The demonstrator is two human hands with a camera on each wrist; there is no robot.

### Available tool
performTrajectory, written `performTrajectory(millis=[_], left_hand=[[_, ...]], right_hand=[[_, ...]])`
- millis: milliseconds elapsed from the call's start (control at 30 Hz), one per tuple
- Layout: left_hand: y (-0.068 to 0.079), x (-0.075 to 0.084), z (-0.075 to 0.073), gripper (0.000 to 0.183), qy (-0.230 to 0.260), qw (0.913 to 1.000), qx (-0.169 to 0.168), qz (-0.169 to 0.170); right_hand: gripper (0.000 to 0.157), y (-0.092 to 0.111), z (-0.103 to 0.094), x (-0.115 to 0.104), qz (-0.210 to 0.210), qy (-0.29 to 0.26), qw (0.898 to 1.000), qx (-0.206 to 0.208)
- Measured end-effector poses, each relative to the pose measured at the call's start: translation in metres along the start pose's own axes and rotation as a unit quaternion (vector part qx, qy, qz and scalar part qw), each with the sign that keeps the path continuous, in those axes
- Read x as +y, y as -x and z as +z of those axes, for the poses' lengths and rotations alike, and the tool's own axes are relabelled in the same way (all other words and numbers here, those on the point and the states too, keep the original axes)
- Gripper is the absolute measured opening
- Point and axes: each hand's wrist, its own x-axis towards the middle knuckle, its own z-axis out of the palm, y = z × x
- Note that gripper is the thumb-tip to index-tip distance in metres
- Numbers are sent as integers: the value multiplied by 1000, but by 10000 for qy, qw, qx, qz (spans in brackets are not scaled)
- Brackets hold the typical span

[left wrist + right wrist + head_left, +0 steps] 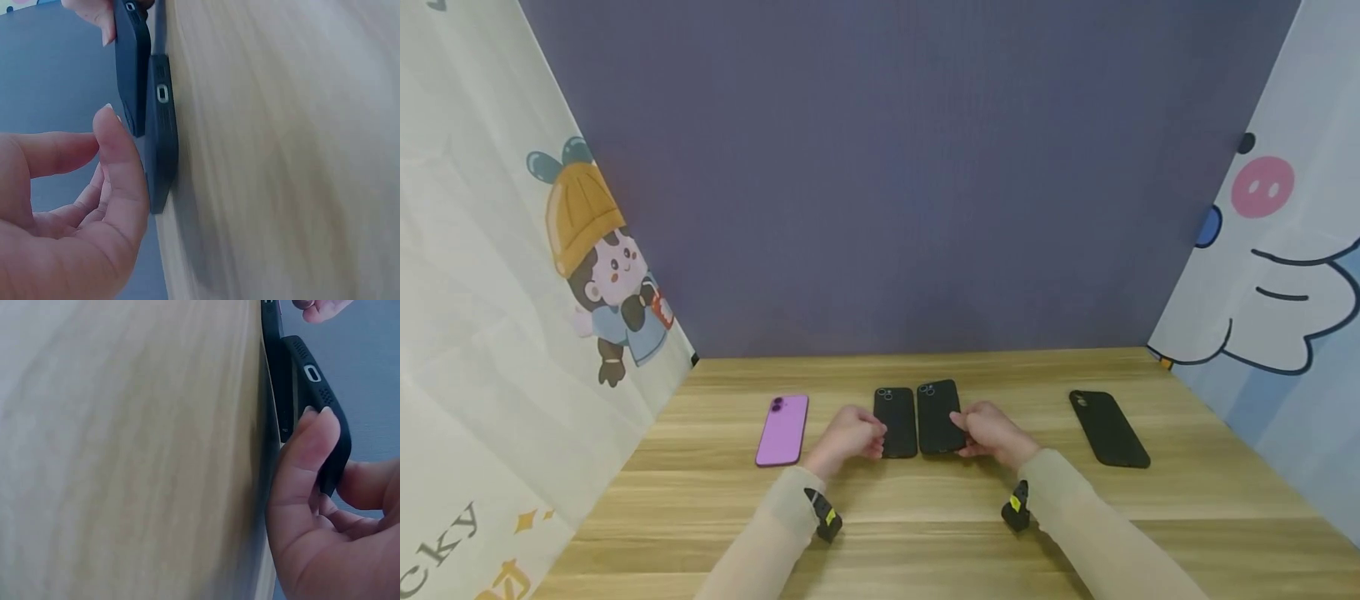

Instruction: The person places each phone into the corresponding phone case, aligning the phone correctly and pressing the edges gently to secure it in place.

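On the wooden table, my right hand holds a black-cased phone by its right edge, thumb on the upper face and fingers underneath. The right wrist view shows this cased phone tilted, its edge lifted off the tabletop. Just left of it lies another black-cased phone, camera side up. My left hand is at that phone's left edge with fingers loosely bent. In the left wrist view, the left thumb and fingers are beside the lying phone and do not close round it.
A purple phone lies to the left, camera side up. Farther right lies a black phone case. A dark panel stands behind the table, with printed cloths at both sides.
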Motion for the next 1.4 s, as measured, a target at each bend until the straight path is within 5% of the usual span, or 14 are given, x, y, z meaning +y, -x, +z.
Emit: performTrajectory(millis=[233, 500, 633, 900, 1067, 1300, 1400], left_hand=[[-3, 0, -14, 15, -828, 9964, 169, 95], [-5, 0, -34, 5, -2002, 9781, 560, 17], [-4, 1, -43, 23, -2297, 9716, 538, -165], [-5, -2, -60, 13, -3075, 9477, 763, -390], [-2, -3, -72, 16, -3115, 9426, 935, -754], [3, 1, -89, 10, -4142, 9006, 1188, -569], [4, 3, -96, 18, -4146, 8990, 1205, -734]], right_hand=[[26, -1, 1, 1, 16, 186, 9998, 90], [23, -5, 1, 0, 124, 335, 9993, 128], [20, -6, 0, -3, 278, 410, 9987, 97], [21, -7, 1, -10, 457, 1060, 9933, 16], [26, -8, -1, -15, 450, 1784, 9829, 0], [33, -9, -1, -21, 515, 2583, 9647, 4], [33, -9, -1, -24, 549, 2726, 9605, -55]])
